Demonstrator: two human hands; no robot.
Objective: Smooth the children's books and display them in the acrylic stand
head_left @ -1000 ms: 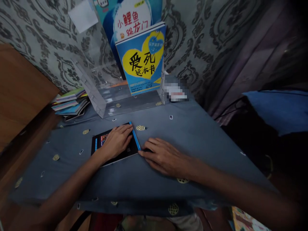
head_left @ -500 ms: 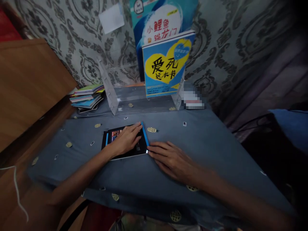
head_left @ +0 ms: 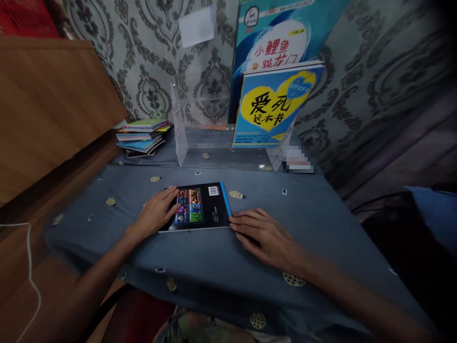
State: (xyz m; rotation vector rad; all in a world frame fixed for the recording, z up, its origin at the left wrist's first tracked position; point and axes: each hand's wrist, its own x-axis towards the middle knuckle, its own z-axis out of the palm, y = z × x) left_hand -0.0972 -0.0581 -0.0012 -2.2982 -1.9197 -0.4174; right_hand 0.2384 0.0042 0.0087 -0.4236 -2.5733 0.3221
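A black book [head_left: 209, 212] lies flat on the near part of the counter [head_left: 314, 214], which is draped in a grey-blue cloth [head_left: 200, 267] printed with pineapples; its blue spine [head_left: 225, 199] faces right, and a white barcode label [head_left: 213, 191] and a grid of coloured pictures [head_left: 188, 206] are visible on the upper cover. The left hand [head_left: 157, 209] rests palm down over the book's left edge, its fingers extended close together and the thumb set apart on the cover. The right hand [head_left: 262, 236] lies low beside the opposite side, fingers gently bent and held together, their tips at the near corner by the spine; neither hand pinches the book. Behind it stands a clear rack [head_left: 181, 138], which supports, toward its right end, a blue book [head_left: 239, 136] bearing a yellow heart, with a taller teal book [head_left: 246, 38] partly hidden to its rear. A stack of thin books [head_left: 141, 138] occupies the counter left of the rack; a pixelated item [head_left: 300, 159] lies just beside its right end. A white sheet [head_left: 196, 26] appears against the patterned backdrop [head_left: 150, 52].
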